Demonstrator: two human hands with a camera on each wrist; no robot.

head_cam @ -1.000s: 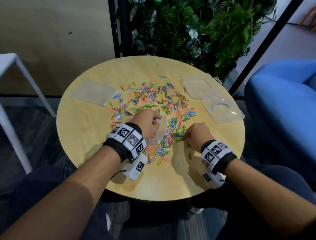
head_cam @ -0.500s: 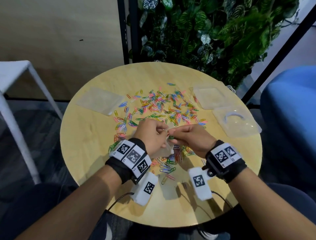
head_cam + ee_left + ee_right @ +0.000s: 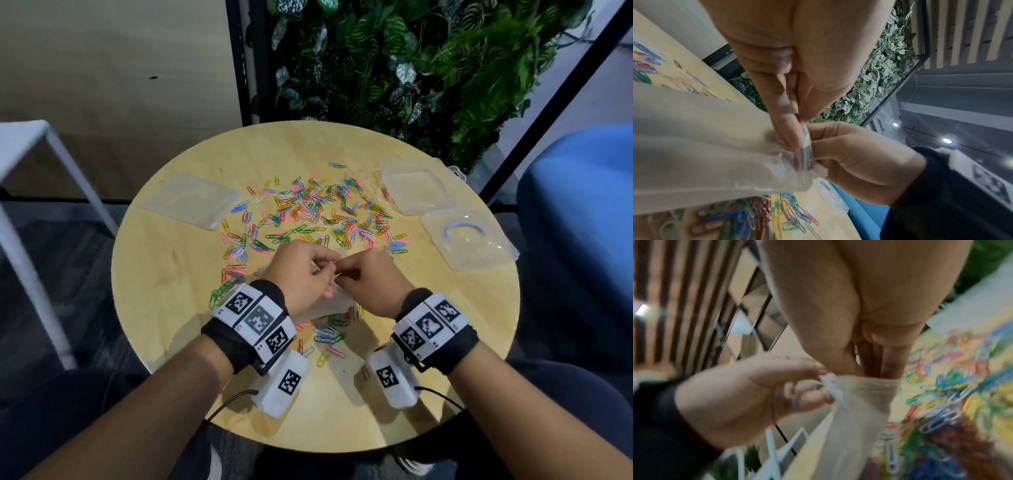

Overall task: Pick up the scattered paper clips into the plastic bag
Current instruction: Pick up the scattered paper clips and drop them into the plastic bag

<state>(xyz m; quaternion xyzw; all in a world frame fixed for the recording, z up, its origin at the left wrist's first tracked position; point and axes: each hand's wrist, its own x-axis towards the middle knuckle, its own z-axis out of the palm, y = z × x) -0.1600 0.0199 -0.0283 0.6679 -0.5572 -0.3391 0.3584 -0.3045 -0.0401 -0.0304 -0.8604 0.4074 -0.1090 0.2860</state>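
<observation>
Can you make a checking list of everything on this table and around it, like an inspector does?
Surface: round pale wooden table, bare wood at its rim.
Job's things: many coloured paper clips scattered across the middle; a small clear plastic bag held above them by its top edge.
Clutter: a flat clear plastic pouch on the left; two clear plastic box parts on the right.
Grippers: left hand and right hand both pinch the bag's opening.
Cables: thin black cable from the left wrist unit, another by the right.
Surroundings: green leafy plant wall, white metal stool, blue padded seat.
</observation>
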